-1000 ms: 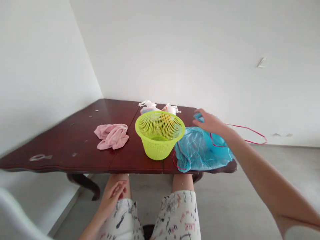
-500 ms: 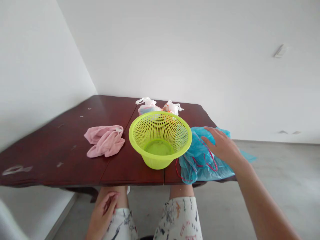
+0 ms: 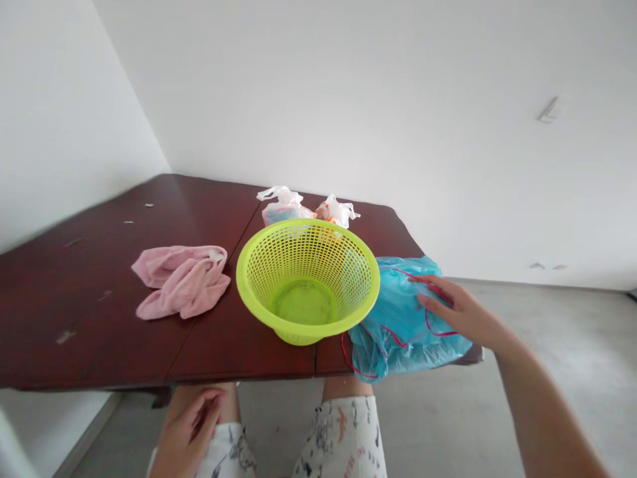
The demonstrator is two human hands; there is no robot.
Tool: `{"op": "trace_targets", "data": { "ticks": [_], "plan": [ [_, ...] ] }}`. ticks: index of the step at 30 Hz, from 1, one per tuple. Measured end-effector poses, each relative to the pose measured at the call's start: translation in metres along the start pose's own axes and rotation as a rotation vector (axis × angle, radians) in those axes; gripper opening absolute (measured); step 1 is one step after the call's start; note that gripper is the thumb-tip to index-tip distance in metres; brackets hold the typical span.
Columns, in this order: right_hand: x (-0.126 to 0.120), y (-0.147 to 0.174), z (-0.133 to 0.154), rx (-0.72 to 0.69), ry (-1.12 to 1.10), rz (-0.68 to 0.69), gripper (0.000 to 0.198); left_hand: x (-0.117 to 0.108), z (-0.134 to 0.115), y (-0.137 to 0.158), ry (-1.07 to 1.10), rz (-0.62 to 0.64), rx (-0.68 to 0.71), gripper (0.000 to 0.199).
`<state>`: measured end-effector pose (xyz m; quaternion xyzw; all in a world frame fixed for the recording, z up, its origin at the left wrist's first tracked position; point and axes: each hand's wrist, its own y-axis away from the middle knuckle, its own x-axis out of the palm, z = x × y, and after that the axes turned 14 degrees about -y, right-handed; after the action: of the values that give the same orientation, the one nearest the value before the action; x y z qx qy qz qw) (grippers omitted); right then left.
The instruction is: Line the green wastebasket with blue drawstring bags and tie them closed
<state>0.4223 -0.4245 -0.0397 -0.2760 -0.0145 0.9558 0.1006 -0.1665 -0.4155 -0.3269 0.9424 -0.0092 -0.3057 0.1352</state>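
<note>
On the bag of thin blue plastic (image 3: 398,338) with red drawstrings rests my right hand (image 3: 460,312). Its thumb and fingers are apart, and a red string (image 3: 438,290) runs through the gap between them. My left hand (image 3: 189,425) lies on my left thigh below the table edge, fingers loosely curled with nothing seen in them. Left of the bag stands a yellow-green plastic colander (image 3: 303,332), with nothing inside it. A crumpled pink cloth (image 3: 186,282) lies further left.
Two small white plastic bags, the left one (image 3: 286,209) and the right one (image 3: 338,211), sit behind the colander. The dark red wooden table (image 3: 199,206) meets white walls (image 3: 348,99). The blue bag lies at the table's right front edge.
My right hand has come down onto the bag, and the bag's loose right end no longer sticks out past the table. My left hand stays on my thigh. The view has shifted slightly.
</note>
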Motion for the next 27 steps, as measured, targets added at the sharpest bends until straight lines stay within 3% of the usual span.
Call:
{"op": "trace_targets", "data": {
  "ticks": [3,5,7,9,11,13,15,17,20,22,25,27],
  "plan": [
    [0.003,0.015,0.021,0.148,-0.158,0.119,0.070,-0.002,-0.005,0.000,-0.060,-0.043,0.014,0.059],
    [0.009,0.014,0.018,0.224,-0.220,0.250,0.078,-0.001,-0.010,0.005,-0.089,-0.044,0.063,0.054],
    [0.012,0.005,0.001,0.272,-0.314,0.329,0.093,0.007,-0.019,0.016,-0.100,0.064,0.145,0.048],
    [0.010,-0.009,-0.027,0.253,-0.339,0.191,0.098,0.024,-0.035,0.032,-0.118,0.237,0.281,0.040],
    [0.006,-0.024,-0.060,0.148,-0.204,-0.102,0.088,0.049,-0.061,0.051,-0.153,0.352,0.527,0.031],
    [0.006,-0.035,-0.092,0.028,0.025,-0.251,0.078,0.079,-0.101,0.068,-0.158,0.393,0.927,0.025],
    [0.014,-0.041,-0.117,-0.005,0.212,-0.187,0.077,0.106,-0.155,0.083,-0.057,0.337,1.309,0.020],
    [0.030,-0.043,-0.136,0.060,0.291,-0.107,0.085,0.126,-0.215,0.095,0.010,0.289,1.446,0.021],
    [0.063,-0.046,-0.151,0.187,0.233,-0.178,0.095,0.156,-0.298,0.099,-0.094,0.316,1.381,0.051],
    [0.078,-0.052,-0.152,0.176,0.175,-0.218,0.094,0.183,-0.333,0.088,-0.224,0.271,1.352,0.074],
    [0.077,-0.057,-0.145,0.088,0.118,-0.193,0.083,0.233,-0.351,0.052,-0.452,0.256,1.220,0.125],
    [0.062,-0.048,-0.137,-0.003,0.069,-0.219,0.079,0.257,-0.345,0.022,-0.567,0.267,1.127,0.141]
  ]
}}
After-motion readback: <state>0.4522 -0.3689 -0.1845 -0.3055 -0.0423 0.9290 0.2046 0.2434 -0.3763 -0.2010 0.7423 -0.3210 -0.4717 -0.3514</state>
